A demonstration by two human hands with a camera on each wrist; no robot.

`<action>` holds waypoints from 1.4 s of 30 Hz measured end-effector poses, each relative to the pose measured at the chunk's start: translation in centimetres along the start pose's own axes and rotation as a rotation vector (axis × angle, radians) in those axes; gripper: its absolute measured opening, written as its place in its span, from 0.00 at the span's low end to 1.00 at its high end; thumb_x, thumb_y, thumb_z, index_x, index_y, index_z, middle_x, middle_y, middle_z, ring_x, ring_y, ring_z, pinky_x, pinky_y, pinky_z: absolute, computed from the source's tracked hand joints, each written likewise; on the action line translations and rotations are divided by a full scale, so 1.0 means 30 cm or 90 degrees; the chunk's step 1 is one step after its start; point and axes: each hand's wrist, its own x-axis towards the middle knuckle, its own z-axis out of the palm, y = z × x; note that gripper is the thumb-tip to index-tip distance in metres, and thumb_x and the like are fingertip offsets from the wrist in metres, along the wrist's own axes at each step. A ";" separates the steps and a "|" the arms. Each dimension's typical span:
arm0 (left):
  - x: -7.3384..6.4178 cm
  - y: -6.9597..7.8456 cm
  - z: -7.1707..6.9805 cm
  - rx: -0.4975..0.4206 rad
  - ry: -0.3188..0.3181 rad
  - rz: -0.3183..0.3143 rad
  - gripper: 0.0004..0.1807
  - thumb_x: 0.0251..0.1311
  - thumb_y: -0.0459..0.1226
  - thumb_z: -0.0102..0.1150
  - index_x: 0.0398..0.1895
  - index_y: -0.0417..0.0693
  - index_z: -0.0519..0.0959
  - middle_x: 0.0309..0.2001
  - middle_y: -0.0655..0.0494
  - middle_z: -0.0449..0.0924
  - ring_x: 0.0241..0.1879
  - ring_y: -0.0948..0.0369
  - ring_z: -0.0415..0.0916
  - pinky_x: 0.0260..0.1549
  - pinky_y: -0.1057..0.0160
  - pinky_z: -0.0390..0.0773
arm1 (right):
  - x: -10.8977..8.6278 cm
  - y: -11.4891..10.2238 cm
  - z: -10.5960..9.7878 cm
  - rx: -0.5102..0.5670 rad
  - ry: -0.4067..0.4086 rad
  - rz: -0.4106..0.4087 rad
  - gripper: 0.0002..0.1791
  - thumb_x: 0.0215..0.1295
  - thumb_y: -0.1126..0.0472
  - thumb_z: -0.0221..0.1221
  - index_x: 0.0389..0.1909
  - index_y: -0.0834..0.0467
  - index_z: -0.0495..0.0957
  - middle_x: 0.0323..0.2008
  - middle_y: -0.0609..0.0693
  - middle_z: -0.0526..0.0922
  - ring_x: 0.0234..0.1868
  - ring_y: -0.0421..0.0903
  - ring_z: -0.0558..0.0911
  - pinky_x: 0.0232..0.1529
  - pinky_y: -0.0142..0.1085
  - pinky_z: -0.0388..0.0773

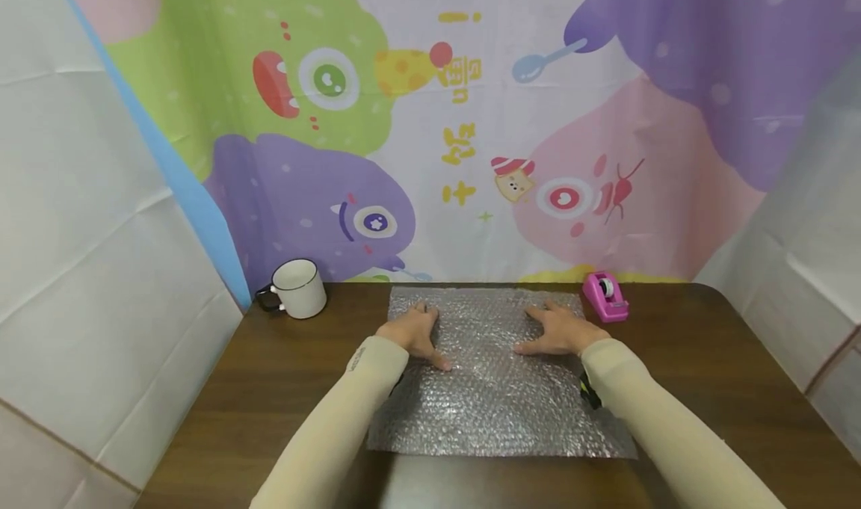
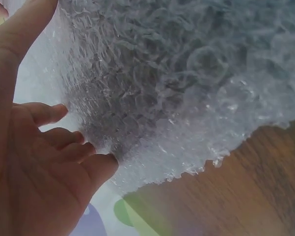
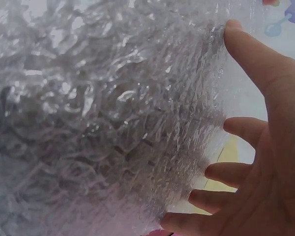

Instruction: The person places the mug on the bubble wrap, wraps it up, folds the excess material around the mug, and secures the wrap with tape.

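A sheet of clear bubble wrap (image 1: 498, 404) lies spread flat on the dark wooden table. On its left part rests my left hand (image 1: 417, 333), fingers spread and fingertips touching the wrap. My right hand (image 1: 554, 331) touches the right part in the same way, thumb pointing inward. In the left wrist view the left hand (image 2: 44, 162) has its fingers extended against the bubble wrap (image 2: 162, 88). The right wrist view shows the right hand (image 3: 265, 162) with spread fingertips on the bubble wrap (image 3: 103, 113). Neither hand grips anything.
A white mug (image 1: 300, 291) with a black rim and handle stands at the table's back left. A pink tape dispenser (image 1: 607, 297) sits at the back right, beside the wrap's far corner. Behind the table (image 1: 255, 397) hangs a cartoon-printed curtain (image 1: 417, 247).
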 end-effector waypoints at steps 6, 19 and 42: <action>-0.029 0.001 0.012 -0.001 0.000 0.008 0.68 0.45 0.65 0.76 0.83 0.46 0.51 0.82 0.38 0.46 0.79 0.42 0.54 0.71 0.42 0.68 | -0.017 -0.001 0.015 0.004 0.011 -0.010 0.60 0.55 0.25 0.65 0.79 0.58 0.58 0.77 0.77 0.50 0.74 0.79 0.57 0.65 0.74 0.63; -0.073 -0.006 0.029 0.003 0.006 0.014 0.68 0.43 0.65 0.77 0.82 0.45 0.53 0.82 0.38 0.47 0.81 0.44 0.50 0.73 0.42 0.65 | -0.068 -0.032 0.031 -0.008 0.020 -0.026 0.59 0.56 0.25 0.64 0.79 0.58 0.60 0.75 0.78 0.53 0.73 0.79 0.60 0.64 0.74 0.65; -0.173 0.029 0.081 0.014 0.002 0.009 0.69 0.43 0.66 0.77 0.82 0.43 0.52 0.82 0.36 0.44 0.81 0.41 0.46 0.73 0.39 0.63 | -0.144 -0.052 0.060 -0.003 0.016 -0.025 0.59 0.53 0.25 0.67 0.77 0.57 0.63 0.75 0.78 0.54 0.72 0.80 0.60 0.59 0.76 0.68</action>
